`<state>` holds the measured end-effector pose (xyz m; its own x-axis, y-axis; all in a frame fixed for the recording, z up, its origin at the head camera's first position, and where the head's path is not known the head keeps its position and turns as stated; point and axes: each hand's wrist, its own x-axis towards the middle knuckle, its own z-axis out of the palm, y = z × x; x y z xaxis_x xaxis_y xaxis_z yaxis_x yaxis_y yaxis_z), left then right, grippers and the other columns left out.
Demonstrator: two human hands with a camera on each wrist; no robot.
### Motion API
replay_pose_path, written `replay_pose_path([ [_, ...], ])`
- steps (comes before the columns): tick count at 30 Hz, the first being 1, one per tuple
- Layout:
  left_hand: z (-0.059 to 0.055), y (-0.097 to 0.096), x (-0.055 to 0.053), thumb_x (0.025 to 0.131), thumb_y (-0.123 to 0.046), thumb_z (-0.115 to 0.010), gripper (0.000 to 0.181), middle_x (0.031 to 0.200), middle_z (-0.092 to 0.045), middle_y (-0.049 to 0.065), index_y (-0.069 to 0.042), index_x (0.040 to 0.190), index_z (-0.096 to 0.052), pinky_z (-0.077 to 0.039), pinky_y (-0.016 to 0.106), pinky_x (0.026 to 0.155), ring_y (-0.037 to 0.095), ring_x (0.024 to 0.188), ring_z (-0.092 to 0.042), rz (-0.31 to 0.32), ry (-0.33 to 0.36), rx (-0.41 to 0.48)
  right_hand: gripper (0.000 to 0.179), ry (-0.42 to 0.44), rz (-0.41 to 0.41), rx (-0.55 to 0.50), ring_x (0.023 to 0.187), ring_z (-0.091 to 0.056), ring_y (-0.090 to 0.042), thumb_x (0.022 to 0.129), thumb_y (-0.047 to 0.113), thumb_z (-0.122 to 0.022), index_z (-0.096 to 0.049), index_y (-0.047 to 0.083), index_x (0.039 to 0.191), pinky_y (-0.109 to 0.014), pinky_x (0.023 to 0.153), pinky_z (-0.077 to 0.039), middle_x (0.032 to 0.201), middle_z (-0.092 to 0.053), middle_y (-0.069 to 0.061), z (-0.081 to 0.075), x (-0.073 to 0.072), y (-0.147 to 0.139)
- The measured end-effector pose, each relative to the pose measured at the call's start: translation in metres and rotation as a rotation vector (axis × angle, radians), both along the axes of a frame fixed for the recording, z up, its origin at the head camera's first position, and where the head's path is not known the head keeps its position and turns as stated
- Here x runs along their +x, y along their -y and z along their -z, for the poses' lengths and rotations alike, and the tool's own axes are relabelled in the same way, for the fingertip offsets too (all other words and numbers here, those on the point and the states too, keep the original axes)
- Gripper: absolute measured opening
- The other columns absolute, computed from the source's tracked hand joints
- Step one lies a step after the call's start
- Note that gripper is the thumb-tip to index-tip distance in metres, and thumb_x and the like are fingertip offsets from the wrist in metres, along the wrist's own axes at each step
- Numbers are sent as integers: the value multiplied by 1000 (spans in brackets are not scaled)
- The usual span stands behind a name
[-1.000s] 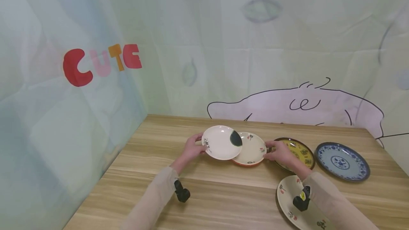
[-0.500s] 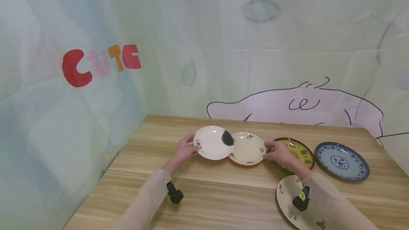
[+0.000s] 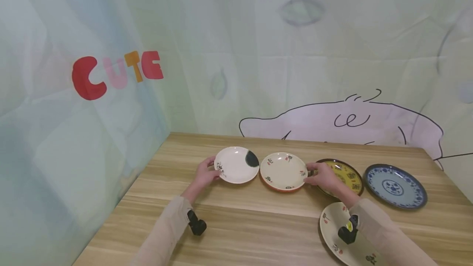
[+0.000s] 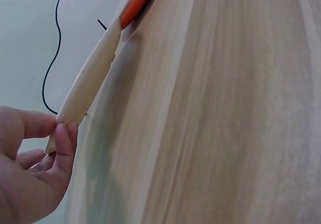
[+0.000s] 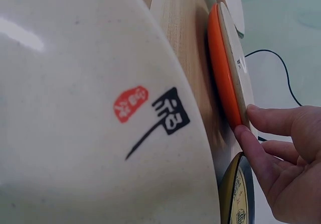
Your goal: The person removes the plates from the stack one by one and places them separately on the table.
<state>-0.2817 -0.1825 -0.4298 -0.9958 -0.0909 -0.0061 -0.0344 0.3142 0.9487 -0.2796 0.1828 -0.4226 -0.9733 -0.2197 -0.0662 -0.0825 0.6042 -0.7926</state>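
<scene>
A small white plate (image 3: 233,165) with a dark round patch has its left rim pinched by my left hand (image 3: 204,174). In the left wrist view this plate (image 4: 90,81) hangs slightly above the wood, with a shadow below it. Just to its right is a cream plate (image 3: 282,170) with small printed marks and an orange underside. My right hand (image 3: 323,177) pinches that cream plate's right rim between thumb and fingers; the right wrist view shows its orange underside (image 5: 220,63). From the head the two plates lie side by side, their rims almost meeting.
Partly behind my right hand is a yellow plate (image 3: 345,175) with a dark rim. A blue patterned plate (image 3: 395,186) lies farther right. Under my right forearm sits a larger cream plate (image 3: 332,227). The wooden table (image 3: 244,233) meets a printed cloth backdrop (image 3: 207,52).
My left hand has drawn the white plate leftward and slightly down, off its overlap with the cream plate. The right hand and cream plate have hardly moved.
</scene>
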Motion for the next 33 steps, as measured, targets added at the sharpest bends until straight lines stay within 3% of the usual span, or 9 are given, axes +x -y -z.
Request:
replay_pose_path([
  [20, 16, 6, 1, 76, 14, -57, 60, 128, -40, 33, 14, 131, -33, -55, 25, 64, 23, 78, -59, -1, 62, -38, 53, -5, -4, -5, 69, -58, -12, 77, 3, -67, -45, -15, 122, -27, 64, -54, 111, -55, -27, 0, 0, 0],
  [33, 17, 4, 3, 74, 12, -59, 64, 130, -39, 32, 13, 132, -32, -55, 26, 64, 20, 74, -59, 5, 93, -67, 52, 0, -3, 0, 69, -59, -13, 78, 3, -66, -45, -15, 123, -27, 64, -54, 111, -55, -26, 1, 0, 0],
])
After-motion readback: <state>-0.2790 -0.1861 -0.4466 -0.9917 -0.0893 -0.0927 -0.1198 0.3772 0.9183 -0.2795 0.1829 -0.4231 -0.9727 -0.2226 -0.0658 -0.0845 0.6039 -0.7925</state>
